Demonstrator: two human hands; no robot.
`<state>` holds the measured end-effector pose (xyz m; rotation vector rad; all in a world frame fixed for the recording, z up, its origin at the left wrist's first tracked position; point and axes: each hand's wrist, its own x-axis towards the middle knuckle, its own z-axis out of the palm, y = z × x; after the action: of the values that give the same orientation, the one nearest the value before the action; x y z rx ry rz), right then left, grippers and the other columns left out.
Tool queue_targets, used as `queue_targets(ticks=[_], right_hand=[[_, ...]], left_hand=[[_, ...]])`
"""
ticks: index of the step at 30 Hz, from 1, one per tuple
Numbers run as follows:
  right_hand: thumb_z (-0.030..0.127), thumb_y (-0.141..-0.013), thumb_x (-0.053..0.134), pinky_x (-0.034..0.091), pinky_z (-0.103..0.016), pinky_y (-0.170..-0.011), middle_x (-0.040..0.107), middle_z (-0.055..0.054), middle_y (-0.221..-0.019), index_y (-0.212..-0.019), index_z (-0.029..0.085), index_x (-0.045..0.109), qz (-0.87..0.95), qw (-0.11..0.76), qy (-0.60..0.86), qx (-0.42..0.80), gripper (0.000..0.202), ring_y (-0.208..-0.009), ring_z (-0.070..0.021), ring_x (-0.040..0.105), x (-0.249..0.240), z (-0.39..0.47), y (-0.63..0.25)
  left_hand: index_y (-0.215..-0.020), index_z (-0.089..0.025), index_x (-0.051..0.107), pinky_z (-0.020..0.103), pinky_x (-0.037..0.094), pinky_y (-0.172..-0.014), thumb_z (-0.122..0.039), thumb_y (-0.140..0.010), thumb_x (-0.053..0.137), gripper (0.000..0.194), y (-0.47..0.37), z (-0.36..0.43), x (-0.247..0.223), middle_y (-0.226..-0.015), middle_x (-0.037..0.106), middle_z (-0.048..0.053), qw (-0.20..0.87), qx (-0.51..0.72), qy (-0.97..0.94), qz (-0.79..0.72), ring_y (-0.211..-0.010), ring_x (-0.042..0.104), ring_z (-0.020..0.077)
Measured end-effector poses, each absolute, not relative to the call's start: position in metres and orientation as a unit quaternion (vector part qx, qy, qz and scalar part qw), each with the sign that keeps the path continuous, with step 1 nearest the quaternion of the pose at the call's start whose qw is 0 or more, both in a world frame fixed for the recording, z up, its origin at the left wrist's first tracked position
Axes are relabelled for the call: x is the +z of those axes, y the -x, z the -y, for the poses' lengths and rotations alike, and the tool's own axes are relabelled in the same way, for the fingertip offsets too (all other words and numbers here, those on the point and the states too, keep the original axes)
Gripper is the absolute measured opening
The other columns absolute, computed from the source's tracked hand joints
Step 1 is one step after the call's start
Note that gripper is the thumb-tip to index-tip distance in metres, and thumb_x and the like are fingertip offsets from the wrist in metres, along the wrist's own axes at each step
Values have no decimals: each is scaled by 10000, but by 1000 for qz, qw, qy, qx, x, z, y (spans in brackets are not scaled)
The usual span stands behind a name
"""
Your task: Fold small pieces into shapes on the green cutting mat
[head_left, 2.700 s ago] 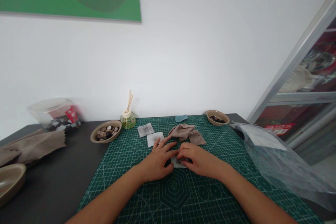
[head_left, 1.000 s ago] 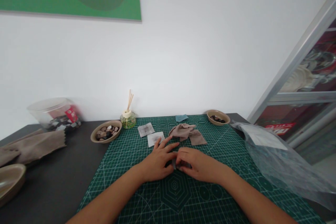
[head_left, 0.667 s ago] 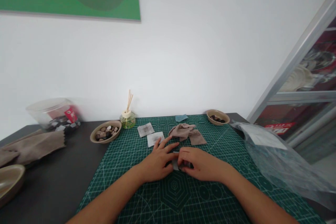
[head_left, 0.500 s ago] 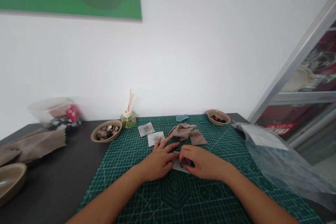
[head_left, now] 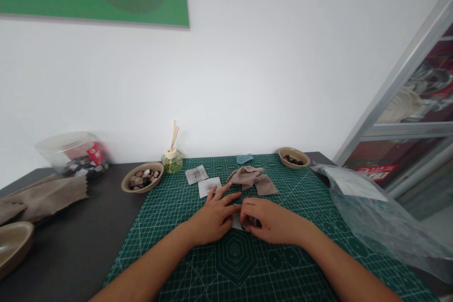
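My left hand lies spread on the green cutting mat, its fingertips holding down the left edge of a small white sheet. On that same sheet, my right hand is closed in a pinch around a small dark piece, mostly hidden by the fingers. Just beyond the left fingers are two smudged squares, one white and one greyish. A crumpled brownish cloth rests past both hands.
Bowls of dark and brown stone-like pieces stand at left and right. A reed diffuser, a clear tub and a blue scrap sit toward the wall. A plastic bag covers the mat's right side; brown cloth lies left.
The right hand has shifted slightly toward me over the sheet, still pinched. My left hand keeps its place.
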<state>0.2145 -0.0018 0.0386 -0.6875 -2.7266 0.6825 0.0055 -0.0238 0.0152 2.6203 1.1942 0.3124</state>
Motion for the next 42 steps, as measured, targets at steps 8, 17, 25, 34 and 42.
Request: queue_targets(ticks=[8,17,25,34,42], right_hand=[[56,-739,557,417,-253,-725,577,-36,-872,-839,160,584,935,127,245,225,147,-802,-159,537,40,2,-215],[60,-759,555,424,-263,-747,573,-44,-891,-843,161,589,934,132,244,227,136,-825,-164,538,39,5,-211],[61,-750,564,426,-267,-742,568,-33,-865,-844,165,585,938,119,245,214,142,-798,-160,536,37,5,-212],[39,-731,555,423,-255,-731,572,-28,-865,-835,163,584,938,120,231,231,164,-799,-155,541,39,5,-212],[53,-751,548,420,-255,-738,575,-40,-884,-847,160,584,937,123,224,237,149,-816,-157,538,40,5,-211]], left_hand=[[-1206,-299,549,640,83,-1074,-61,-762,444,514,-6,23,12,-1449,384,3,125,117,-896,-409,-1396,135,308],[-1199,-302,560,642,73,-1075,-71,-776,450,494,-6,23,12,-1443,395,4,130,120,-895,-409,-1395,141,308],[-1221,-303,545,644,73,-1074,-64,-769,452,519,-6,23,15,-1444,392,3,136,111,-895,-410,-1394,139,311],[-1220,-305,538,638,74,-1076,-55,-758,450,533,-6,23,14,-1444,393,5,135,114,-895,-410,-1394,145,309],[-1225,-303,537,635,81,-1078,-60,-772,445,522,-6,23,14,-1449,386,4,136,109,-895,-411,-1391,155,307]])
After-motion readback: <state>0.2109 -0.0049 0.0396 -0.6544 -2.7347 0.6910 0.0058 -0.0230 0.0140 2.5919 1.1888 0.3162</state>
